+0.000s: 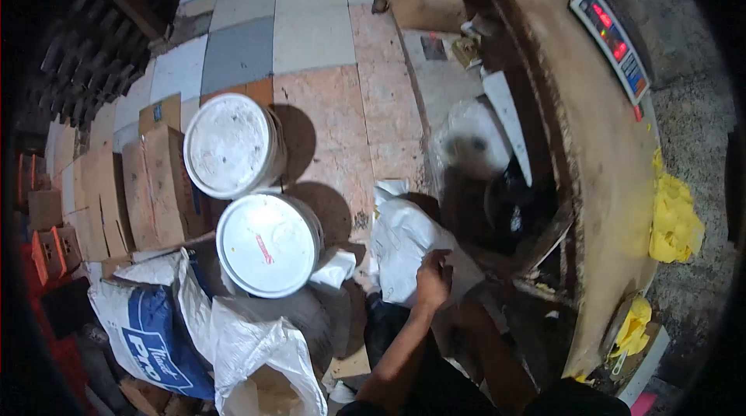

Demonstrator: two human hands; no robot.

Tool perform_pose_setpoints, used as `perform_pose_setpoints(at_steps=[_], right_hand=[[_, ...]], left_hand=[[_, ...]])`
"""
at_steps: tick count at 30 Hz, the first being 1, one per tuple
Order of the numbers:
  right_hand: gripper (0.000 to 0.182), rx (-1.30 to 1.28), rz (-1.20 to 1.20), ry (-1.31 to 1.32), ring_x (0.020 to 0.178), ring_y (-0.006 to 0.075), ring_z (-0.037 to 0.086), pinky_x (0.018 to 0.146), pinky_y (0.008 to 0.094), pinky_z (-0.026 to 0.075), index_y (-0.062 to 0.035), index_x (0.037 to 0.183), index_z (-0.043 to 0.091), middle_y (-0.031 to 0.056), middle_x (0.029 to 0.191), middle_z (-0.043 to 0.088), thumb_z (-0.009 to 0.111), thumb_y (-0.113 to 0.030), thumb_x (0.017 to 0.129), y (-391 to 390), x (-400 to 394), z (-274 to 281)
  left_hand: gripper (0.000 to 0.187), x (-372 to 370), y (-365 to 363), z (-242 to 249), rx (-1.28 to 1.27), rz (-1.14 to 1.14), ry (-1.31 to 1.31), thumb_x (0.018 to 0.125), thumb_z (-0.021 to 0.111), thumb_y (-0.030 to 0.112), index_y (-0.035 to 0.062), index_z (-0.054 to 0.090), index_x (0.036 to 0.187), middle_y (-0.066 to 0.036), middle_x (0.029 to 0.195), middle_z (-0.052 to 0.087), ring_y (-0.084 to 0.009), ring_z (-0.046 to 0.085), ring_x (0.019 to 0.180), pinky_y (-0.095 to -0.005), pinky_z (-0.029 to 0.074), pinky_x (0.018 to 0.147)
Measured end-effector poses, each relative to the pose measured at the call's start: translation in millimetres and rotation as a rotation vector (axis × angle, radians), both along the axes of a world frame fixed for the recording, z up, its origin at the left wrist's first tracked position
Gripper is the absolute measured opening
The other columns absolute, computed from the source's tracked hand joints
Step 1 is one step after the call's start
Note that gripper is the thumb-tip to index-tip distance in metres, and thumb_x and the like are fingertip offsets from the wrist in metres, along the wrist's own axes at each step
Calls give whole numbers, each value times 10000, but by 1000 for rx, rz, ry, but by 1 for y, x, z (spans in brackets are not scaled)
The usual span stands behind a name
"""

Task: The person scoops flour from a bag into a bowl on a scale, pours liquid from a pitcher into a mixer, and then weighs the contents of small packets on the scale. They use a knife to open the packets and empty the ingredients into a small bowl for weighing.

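A crumpled white plastic sack (406,241) stands on the floor in front of my legs. My left hand (434,280) is at its near side, with the fingers curled in against the plastic. My right hand (471,313) is low beside the sack, in deep shadow under the table edge, and its fingers cannot be made out. What the sack holds is hidden.
Two lidded white buckets (268,245) stand to the left. Nearer are an open white sack (260,346) and a blue-and-white printed sack (151,338). Cardboard boxes (155,187) line the left. On the right, a table (614,206) bears a lit digital scale (611,39) and yellow material (674,218).
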State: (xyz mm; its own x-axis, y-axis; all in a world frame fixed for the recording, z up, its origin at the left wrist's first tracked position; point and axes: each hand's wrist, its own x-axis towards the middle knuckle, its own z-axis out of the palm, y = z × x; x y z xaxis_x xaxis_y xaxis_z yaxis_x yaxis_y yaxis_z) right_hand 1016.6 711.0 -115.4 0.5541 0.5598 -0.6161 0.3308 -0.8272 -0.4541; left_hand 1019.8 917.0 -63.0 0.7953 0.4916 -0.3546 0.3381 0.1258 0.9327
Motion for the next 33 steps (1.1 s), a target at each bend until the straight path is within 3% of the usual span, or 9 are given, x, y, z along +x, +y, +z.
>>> perform_pose_setpoints(at_steps=[3, 7, 9, 11, 13, 16, 19, 22, 33], right_hand=[[339, 7, -151, 164, 743, 289, 660, 697, 451, 497, -23, 962, 674, 172, 768, 663, 643, -337, 838, 97, 58, 156], [324, 275, -273, -345, 668, 194, 643, 618, 350, 509, -40, 948, 655, 122, 760, 674, 727, -311, 787, 227, 185, 173], [190, 694, -266, -603, 584, 161, 587, 545, 335, 480, -36, 845, 619, 62, 628, 585, 669, -219, 832, 303, 281, 141], [172, 863, -699, -34, 671, 138, 573, 599, 326, 470, -82, 837, 632, 61, 715, 601, 609, -246, 885, 368, 389, 49], [249, 691, -991, 12, 850, 213, 626, 738, 366, 504, -93, 1016, 638, 111, 887, 650, 652, -272, 843, 435, 471, -33], [496, 408, -633, -457, 1068, 295, 575, 872, 423, 477, -103, 1232, 542, 166, 1112, 608, 680, -296, 797, 445, 571, -101], [721, -139, -140, -1126, 1122, 319, 545, 879, 484, 465, -70, 1373, 432, 171, 1201, 564, 693, -319, 749, 418, 652, -131], [879, -304, -333, -653, 1312, 371, 402, 1098, 434, 303, -38, 1451, 314, 186, 1465, 372, 564, -592, 816, 394, 731, -164], [721, -497, -382, -454, 1149, 260, 574, 941, 355, 474, -43, 1327, 490, 161, 1279, 569, 739, -426, 769, 312, 782, -236]], left_hand=[[265, 16, 5, 11, 37, -156, -15, 811, 587, 11, 36, 625, 1071, -194, 1005, 648, -325, 660, 908, -380, 525, 779], [258, 33, 38, -17, 62, -490, -104, 870, 581, 163, 99, 592, 1120, -204, 1092, 619, -400, 597, 1010, -444, 493, 858], [262, 50, 84, -12, 59, -441, -123, 876, 591, 179, 83, 592, 1120, -205, 1103, 621, -389, 606, 1008, -431, 498, 864], [265, 60, 136, -10, -18, -333, 15, 871, 611, 174, 66, 597, 1112, -198, 1108, 626, -371, 621, 993, -411, 505, 863], [291, 49, 178, -37, -141, -54, 96, 838, 650, 135, 51, 599, 1111, -177, 1090, 640, -301, 646, 956, -372, 507, 851], [279, 17, 239, -44, 24, 292, 270, 771, 671, 47, 47, 620, 1045, -109, 950, 657, -197, 641, 865, -327, 507, 776], [445, -46, 271, -67, 325, 92, 579, 726, 764, 100, -3, 557, 1106, -116, 993, 650, -197, 624, 887, -327, 505, 796], [140, 19, 300, -10, 218, 219, 537, 867, 651, 133, 9, 636, 932, -136, 853, 616, -285, 588, 805, -428, 486, 747], [112, -21, 293, -36, 355, -129, 527, 868, 637, 79, 20, 633, 963, -104, 838, 609, -222, 574, 776, -329, 485, 689]])
